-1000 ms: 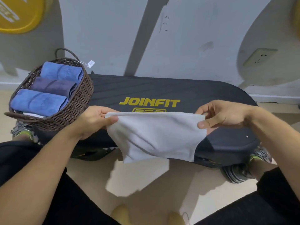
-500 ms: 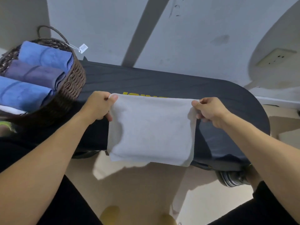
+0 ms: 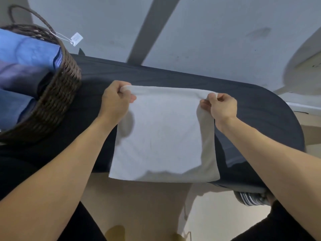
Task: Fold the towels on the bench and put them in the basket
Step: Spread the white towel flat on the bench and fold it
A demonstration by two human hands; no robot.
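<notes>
My left hand [image 3: 115, 100] pinches far-left corner of white towel [image 3: 163, 134], my right hand [image 3: 219, 107] pinches far-right corner. Towel spread on black bench [image 3: 257, 108], near edge overhanging. Wicker basket [image 3: 57, 94] far left, holding blue folded towels [image 3: 33, 51].

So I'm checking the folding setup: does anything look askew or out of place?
Nothing stands out. Both hands pinch the white towel's top corners; it hangs evenly over the black bench.

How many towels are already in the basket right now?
3 visible: a light blue towel at the far end, a purple towel in the middle, a darker blue towel nearest. The basket runs off frame, so more may be hidden.
</notes>
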